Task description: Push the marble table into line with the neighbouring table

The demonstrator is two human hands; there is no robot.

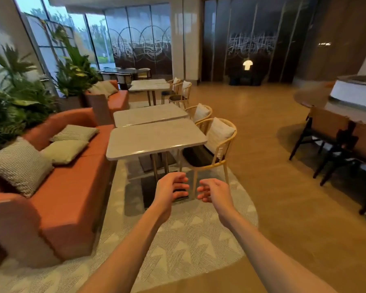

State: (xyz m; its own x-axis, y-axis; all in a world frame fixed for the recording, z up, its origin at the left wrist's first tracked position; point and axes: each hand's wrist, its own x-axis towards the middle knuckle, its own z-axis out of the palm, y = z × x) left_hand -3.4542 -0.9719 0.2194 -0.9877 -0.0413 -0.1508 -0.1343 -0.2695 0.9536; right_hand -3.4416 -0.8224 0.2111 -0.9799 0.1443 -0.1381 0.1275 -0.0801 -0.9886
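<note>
- Reaching forward, the left hand (171, 190) and right hand (213, 190) hung half-open with curled fingers, holding nothing, short of the marble table (154, 138).
- It had a pale grey top, and its right edge jutted past the neighbouring table (149, 114) behind it.
- An orange sofa (72, 187) flanked its left, a cushioned chair (212, 144) its right.

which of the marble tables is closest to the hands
The front marble table, beside the chair with the white cushion; the others sit farther back along the orange sofa.
</note>
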